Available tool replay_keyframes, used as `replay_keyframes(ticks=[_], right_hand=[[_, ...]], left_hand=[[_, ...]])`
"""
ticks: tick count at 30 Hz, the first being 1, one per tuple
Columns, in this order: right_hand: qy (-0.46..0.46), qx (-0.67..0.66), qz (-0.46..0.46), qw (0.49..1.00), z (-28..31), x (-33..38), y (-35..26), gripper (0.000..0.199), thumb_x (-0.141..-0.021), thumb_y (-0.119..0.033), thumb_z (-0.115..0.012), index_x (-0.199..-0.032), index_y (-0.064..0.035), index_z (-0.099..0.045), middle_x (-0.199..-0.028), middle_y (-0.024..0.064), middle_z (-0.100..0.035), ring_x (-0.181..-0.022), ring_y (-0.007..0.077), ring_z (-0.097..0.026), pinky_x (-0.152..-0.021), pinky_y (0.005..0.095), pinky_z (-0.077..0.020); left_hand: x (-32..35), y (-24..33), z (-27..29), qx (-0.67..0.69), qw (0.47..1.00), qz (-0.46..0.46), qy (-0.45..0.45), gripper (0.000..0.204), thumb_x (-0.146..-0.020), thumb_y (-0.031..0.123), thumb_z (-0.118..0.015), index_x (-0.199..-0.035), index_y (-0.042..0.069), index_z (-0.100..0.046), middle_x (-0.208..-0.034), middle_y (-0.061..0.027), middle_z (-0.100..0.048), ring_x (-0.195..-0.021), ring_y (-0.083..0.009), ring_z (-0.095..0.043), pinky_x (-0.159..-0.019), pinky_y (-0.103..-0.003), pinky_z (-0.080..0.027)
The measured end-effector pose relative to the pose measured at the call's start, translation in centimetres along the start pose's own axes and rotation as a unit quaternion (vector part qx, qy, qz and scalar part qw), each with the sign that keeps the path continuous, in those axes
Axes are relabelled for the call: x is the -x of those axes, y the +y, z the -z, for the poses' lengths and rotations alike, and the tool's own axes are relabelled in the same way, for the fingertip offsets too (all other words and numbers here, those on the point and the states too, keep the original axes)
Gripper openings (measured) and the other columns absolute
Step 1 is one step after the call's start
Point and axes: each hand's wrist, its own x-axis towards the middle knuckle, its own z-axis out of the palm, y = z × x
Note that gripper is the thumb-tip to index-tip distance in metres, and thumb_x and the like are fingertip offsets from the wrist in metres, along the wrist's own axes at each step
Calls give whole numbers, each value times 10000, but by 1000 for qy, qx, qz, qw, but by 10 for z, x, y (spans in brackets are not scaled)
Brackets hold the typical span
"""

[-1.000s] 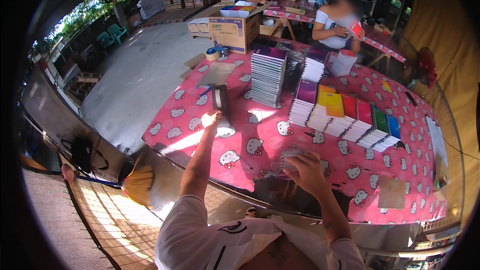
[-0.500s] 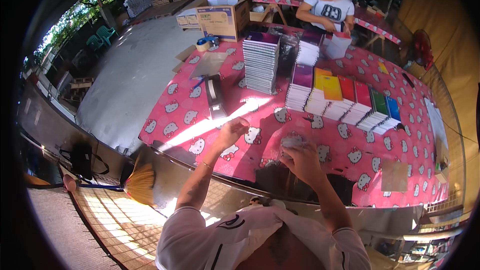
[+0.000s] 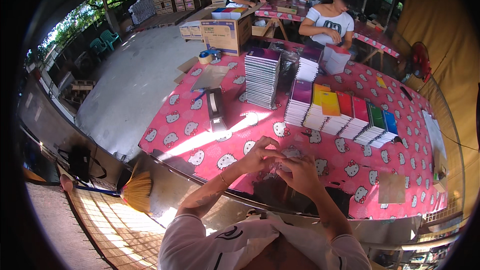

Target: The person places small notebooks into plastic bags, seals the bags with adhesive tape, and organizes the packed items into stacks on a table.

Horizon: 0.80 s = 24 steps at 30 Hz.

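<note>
- Your left hand (image 3: 264, 155) has moved: one second ago it was at the black tape dispenser (image 3: 215, 110), and now it is right beside your right hand (image 3: 301, 171), on the near side of the tall stack of notebooks (image 3: 262, 77).
- Your right hand has stayed about where it was, nearer to you than the tall stack and a bit to its right.
- Your left fingers are bent, with the thumb and finger tips close together. You can't tell from here if they pinch something.
- Your right fingers curl down by a see-through bit of plastic (image 3: 291, 152). It is too blurry to tell if they grip it.
- That plastic is on the near side of the tall stack, a little to its right, around your fingertips.
- The tape dispenser sits to the left of the tall stack and closer to you.
- A row of bright notebooks (image 3: 345, 112) is to the right of the tall stack, with purple, yellow, red, green and blue tops.
- A big cardboard box (image 3: 220, 35) is behind the tall stack, to its left.
- Another person (image 3: 330, 22) is behind the tall stack, to its right.
- Pink cloth (image 3: 230, 162) with white cat faces lies under the tall stack.
</note>
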Motion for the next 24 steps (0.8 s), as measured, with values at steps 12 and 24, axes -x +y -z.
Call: replay_keyframes(ticks=[12,24], right_hand=[[17,-480,-292,827,-76,50,90,176,-963,-123,-603,-1074,-8,-677,-1082,40,-628,-964,112,-576,-842,271,-457],[2,-451,-152,879,-59,28,75,440,-893,-103,-685,-1322,-54,-602,-1272,82,-584,-1096,150,-545,-892,317,-493]], left_hand=[[-29,-2,-38,-97,991,-84,35,214,-763,123,-796,-963,183,-749,-1454,-101,-437,-1296,-376,-410,-1043,-515,-377],[-23,-18,-60,-81,997,-12,11,506,-749,162,-821,-1205,191,-601,-1494,-158,-372,-1409,-420,-307,-1095,-580,-328]])
